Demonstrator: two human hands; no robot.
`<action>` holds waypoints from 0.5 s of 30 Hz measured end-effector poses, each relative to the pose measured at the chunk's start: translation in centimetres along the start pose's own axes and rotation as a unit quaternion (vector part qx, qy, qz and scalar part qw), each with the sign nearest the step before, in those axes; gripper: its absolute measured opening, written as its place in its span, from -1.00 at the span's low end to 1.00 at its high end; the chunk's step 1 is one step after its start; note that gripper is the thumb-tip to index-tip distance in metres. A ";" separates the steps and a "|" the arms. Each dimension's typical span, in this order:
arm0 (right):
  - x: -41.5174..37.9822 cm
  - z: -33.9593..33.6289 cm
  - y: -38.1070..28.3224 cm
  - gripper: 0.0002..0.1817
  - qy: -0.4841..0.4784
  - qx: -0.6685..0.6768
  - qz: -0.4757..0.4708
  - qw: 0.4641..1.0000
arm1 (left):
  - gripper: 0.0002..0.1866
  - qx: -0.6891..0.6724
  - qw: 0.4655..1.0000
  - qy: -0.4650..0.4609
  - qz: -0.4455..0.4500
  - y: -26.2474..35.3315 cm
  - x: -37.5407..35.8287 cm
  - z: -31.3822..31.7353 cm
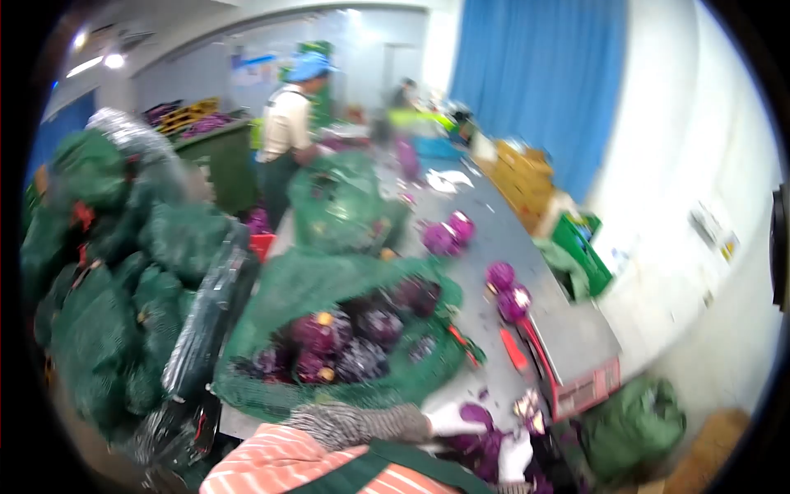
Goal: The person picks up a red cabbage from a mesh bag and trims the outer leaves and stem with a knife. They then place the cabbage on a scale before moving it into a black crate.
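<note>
My left hand (454, 420), in a white glove with a grey knit cuff, reaches across the near edge of the table. Dark purple red cabbage leaves (476, 445) lie against it and between my two hands. My right hand (515, 458), also white-gloved, is at the bottom right over more purple leaves. Blur and the leaves hide the fingers of both hands, so their grip does not show. Just beyond them, an open green mesh sack (271, 305) holds several red cabbages (380, 326). An orange-red knife or tool handle (514, 350) lies right of the sack.
Several loose red cabbages (513, 302) sit along the steel table (568, 329). Filled green mesh sacks (107, 337) are piled on the left. A co-worker (288, 123) in a blue cap stands farther down. At right are a green crate (581, 255) and a green bag (634, 428).
</note>
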State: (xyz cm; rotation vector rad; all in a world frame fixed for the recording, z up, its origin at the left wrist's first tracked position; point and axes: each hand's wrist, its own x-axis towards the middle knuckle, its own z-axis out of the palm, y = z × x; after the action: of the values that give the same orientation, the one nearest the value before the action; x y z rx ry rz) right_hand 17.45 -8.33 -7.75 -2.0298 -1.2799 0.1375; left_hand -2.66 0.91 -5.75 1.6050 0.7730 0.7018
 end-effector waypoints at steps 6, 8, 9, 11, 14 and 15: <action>-0.6 -1.8 1.3 -0.84 0.000 -0.084 0.046 0.995 | -0.49 -0.152 0.922 -0.034 -0.356 5.3 -1.7 -0.2; -0.9 -1.3 2.8 -0.86 -0.014 -0.053 0.093 0.994 | -0.69 -0.295 0.884 0.084 -0.354 -3.9 -0.5 0.4; -0.8 -0.8 3.0 -0.89 -0.007 -0.019 0.137 0.990 | -0.70 -0.298 0.897 0.071 -0.318 -1.5 -0.3 0.6; -1.4 0.8 3.3 -0.95 0.026 0.134 0.161 0.978 | -0.58 -0.148 0.971 -0.003 -0.189 2.2 -0.3 1.0; -1.1 3.4 2.9 -0.89 -0.018 0.236 0.202 0.950 | -0.15 0.355 0.931 -0.006 0.087 5.4 -0.1 1.2; -1.0 3.6 2.7 -0.91 0.004 0.240 0.157 0.958 | -0.01 0.397 0.915 -0.048 0.056 5.9 0.3 0.6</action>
State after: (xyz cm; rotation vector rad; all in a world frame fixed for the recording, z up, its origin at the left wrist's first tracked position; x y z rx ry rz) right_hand 17.39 -8.01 -12.32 -1.7826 -0.8062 0.5346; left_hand -1.38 0.16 -0.05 2.4144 0.9652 0.3857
